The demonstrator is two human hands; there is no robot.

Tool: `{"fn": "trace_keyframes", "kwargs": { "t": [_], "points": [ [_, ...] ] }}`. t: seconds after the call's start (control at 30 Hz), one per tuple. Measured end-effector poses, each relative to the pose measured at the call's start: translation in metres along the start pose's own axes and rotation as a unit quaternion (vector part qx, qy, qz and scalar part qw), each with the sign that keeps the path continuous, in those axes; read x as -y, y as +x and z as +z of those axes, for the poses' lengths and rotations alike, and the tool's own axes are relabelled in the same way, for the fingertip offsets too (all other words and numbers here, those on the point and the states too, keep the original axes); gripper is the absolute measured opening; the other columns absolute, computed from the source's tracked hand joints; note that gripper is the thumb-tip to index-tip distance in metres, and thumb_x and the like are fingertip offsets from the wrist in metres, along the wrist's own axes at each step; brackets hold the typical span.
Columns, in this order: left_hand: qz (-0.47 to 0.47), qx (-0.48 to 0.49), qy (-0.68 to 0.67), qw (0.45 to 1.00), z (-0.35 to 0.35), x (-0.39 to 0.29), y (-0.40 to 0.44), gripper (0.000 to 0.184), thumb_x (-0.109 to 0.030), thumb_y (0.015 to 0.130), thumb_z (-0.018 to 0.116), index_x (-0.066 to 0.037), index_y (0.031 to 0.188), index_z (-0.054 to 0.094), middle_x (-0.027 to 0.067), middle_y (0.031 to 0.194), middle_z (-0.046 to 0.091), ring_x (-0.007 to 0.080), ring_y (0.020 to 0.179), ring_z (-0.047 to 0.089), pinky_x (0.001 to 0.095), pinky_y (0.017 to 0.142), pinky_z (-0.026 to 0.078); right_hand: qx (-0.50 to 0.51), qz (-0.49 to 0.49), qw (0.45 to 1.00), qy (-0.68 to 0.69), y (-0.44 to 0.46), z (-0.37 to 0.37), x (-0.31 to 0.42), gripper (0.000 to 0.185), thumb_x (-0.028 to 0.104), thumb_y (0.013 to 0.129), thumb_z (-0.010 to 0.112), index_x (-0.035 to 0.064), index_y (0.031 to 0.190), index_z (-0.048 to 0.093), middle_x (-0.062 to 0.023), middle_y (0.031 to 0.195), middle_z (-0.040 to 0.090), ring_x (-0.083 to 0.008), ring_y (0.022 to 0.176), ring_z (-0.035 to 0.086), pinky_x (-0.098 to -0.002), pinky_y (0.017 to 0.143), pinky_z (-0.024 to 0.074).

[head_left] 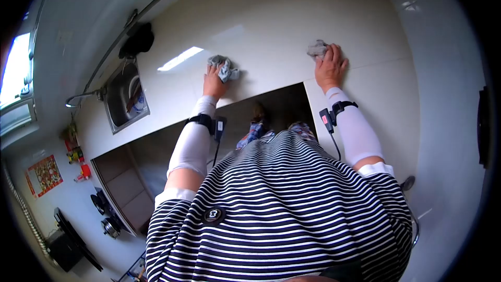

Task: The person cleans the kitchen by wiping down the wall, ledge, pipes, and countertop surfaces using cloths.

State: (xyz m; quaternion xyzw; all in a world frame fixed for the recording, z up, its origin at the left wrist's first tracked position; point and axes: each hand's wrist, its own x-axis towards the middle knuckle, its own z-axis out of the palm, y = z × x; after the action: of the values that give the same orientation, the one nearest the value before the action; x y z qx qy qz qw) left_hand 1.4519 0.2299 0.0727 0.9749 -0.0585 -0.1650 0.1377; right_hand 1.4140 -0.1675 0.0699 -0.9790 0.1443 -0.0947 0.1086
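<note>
On the pale countertop [271, 26], my left hand [214, 82] presses a crumpled grey-blue cloth [225, 70] against the surface. Its fingers lie over the cloth's left part, and folds stick out to the right. Farther right, my right hand [330, 69] rests palm down on the counter with a second, grey crumpled cloth [316, 48] under its fingers on the left side. Some of the right fingers are spread beside that cloth. Both forearms wear white sleeves with black straps and small devices.
A metal sink [121, 117] with a few items in it is at the left, beside a tap [83, 96]. Behind it lies a black object [137, 40]. The counter's front edge turns a corner around the floor opening. A grey wall [443, 73] bounds the right.
</note>
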Motion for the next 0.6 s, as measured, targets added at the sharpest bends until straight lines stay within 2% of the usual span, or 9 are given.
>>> {"fn": "trace_keyframes", "kwargs": {
  "t": [0.03,0.1,0.17,0.23,0.3,0.43,0.5,0.6],
  "points": [
    [0.004,0.002,0.001,1.0,0.004,-0.001,0.018,0.072,-0.023,0.074,0.075,-0.019,0.14,0.047,0.0159,0.145,0.042,0.0396,0.141,0.028,0.0567,0.111,0.029,0.001,-0.001,1.0,0.0,0.0,-0.001,0.001,0.056,0.034,0.088,0.06,0.0081,0.134,0.043,-0.0082,0.145,0.036,-0.0271,0.142,0.026,-0.0628,0.11,0.0201],
    [0.079,-0.053,-0.01,0.995,0.013,-0.015,0.058,0.073,-0.026,0.074,0.075,-0.02,0.141,0.046,0.0159,0.145,0.042,0.0413,0.14,0.028,0.0509,0.112,0.03,0.002,0.003,1.0,-0.002,-0.002,-0.001,0.001,0.056,0.034,0.088,0.06,0.0078,0.134,0.043,-0.0086,0.145,0.036,-0.0274,0.142,0.027,-0.0628,0.11,0.02],
    [0.119,-0.04,0.028,0.992,0.012,-0.051,0.092,0.073,-0.028,0.074,0.075,-0.022,0.141,0.046,0.015,0.144,0.043,0.0416,0.139,0.029,0.0463,0.113,0.03,0.0,0.003,1.0,-0.007,0.0,-0.002,0.001,0.056,0.034,0.088,0.06,0.0074,0.134,0.043,-0.009,0.145,0.036,-0.0277,0.142,0.027,-0.0627,0.11,0.02],
    [0.151,-0.026,0.028,0.988,0.013,-0.094,0.115,0.068,-0.035,0.078,0.071,-0.027,0.141,0.047,0.014,0.146,0.042,0.0415,0.14,0.029,0.0484,0.113,0.029,0.003,-0.002,1.0,-0.002,0.0,-0.005,0.001,0.057,0.033,0.087,0.061,0.0071,0.134,0.043,-0.0095,0.145,0.036,-0.0284,0.142,0.027,-0.0625,0.11,0.0205],
    [0.157,0.006,0.032,0.987,0.002,-0.139,0.12,0.07,-0.036,0.077,0.072,-0.027,0.142,0.046,0.0159,0.148,0.039,0.045,0.14,0.026,0.0472,0.115,0.026,-0.005,-0.006,1.0,-0.003,0.001,-0.004,-0.001,0.057,0.033,0.087,0.061,0.0071,0.134,0.043,-0.0096,0.145,0.036,-0.0288,0.142,0.027,-0.0625,0.11,0.0211],
    [0.25,0.002,0.073,0.966,0.023,-0.158,0.113,0.07,-0.042,0.076,0.073,-0.028,0.14,0.048,0.0152,0.147,0.041,0.0426,0.141,0.027,0.0455,0.115,0.026,0.006,-0.006,1.0,-0.004,0.0,-0.003,0.0,0.057,0.032,0.086,0.062,0.0071,0.133,0.044,-0.0092,0.145,0.036,-0.0284,0.142,0.027,-0.0624,0.109,0.0215],
    [0.287,0.031,0.033,0.957,0.023,-0.165,0.085,0.068,-0.035,0.076,0.074,-0.027,0.139,0.049,0.0141,0.146,0.042,0.0406,0.141,0.027,0.0461,0.114,0.027,0.0,-0.01,1.0,-0.001,0.0,-0.004,0.0,0.057,0.032,0.086,0.063,0.0072,0.133,0.044,-0.0091,0.145,0.037,-0.0281,0.142,0.028,-0.0622,0.108,0.0217],
    [0.333,0.052,0.047,0.94,0.03,-0.158,0.037,0.065,-0.021,0.077,0.07,-0.026,0.138,0.05,0.0131,0.148,0.041,0.0377,0.142,0.027,0.0481,0.114,0.027,-0.003,-0.009,1.0,-0.007,0.0,-0.008,0.001,0.054,0.031,0.086,0.063,0.0071,0.132,0.046,-0.0093,0.143,0.039,-0.0272,0.141,0.029,-0.0602,0.108,0.0224]
  ]
}}
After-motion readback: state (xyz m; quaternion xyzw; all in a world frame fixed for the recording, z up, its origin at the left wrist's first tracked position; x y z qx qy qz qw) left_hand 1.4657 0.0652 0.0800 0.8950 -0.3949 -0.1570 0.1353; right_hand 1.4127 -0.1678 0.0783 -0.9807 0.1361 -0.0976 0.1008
